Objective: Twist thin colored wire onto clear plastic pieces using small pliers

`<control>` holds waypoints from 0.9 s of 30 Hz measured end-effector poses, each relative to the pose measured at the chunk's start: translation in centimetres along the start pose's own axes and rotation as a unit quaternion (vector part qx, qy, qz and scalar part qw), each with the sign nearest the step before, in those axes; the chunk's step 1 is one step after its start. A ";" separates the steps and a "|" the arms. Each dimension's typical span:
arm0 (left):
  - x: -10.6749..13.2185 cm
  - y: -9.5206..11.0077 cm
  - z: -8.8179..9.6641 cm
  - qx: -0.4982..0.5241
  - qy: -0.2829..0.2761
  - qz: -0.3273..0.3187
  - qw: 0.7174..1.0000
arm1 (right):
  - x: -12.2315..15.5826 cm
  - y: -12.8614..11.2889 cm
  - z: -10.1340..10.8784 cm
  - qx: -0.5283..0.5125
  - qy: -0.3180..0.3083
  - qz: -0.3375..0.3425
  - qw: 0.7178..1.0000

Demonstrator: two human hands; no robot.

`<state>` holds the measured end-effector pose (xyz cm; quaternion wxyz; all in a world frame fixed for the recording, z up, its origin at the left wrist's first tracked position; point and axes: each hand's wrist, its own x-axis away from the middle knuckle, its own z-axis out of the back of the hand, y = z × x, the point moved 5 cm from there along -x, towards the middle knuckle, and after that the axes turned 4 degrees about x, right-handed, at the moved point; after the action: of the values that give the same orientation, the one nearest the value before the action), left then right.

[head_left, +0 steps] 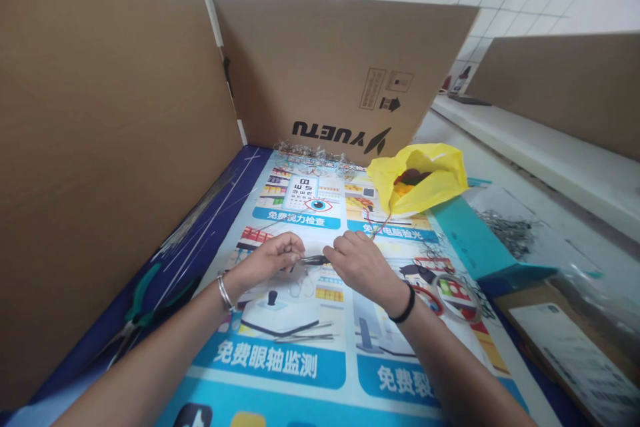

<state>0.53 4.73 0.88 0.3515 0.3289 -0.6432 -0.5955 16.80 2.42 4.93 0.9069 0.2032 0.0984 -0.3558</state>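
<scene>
My right hand (360,261) is closed round a tool with dark, narrow metal jaws, which looks like small pliers (315,259). The jaws point left, to the fingertips of my left hand (284,252). Those fingers are pinched together at the jaw tip. What they hold is too small to make out, though faint thin wire loops (300,288) show just below. Both hands are above a printed poster sheet (327,368). The tool's handles are hidden in my right hand. Red and green strands (376,227) run behind that hand toward a yellow bag (445,180).
Cardboard panels (345,67) stand at the back and left. Green-handled pliers (143,293) lie at left, beside thin rods. Tangled wire (315,157) sits along the back. At right are a wire coil (457,298), a teal box flap (480,240) and a carton with a label (575,347).
</scene>
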 end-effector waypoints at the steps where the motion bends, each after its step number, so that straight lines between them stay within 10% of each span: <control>1: 0.0 0.0 0.0 0.007 -0.010 0.002 1.000 | 0.0 -0.1 0.0 -0.002 -0.002 0.003 1.000; 27: 0.0 -0.7 0.2 0.000 -0.019 0.005 1.000 | 0.3 -0.5 -0.9 -0.039 -0.059 -0.010 0.997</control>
<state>0.37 4.81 0.19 0.3418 0.3143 -0.6515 -0.5999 16.65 2.33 3.92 0.9149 0.1452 0.0610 -0.3717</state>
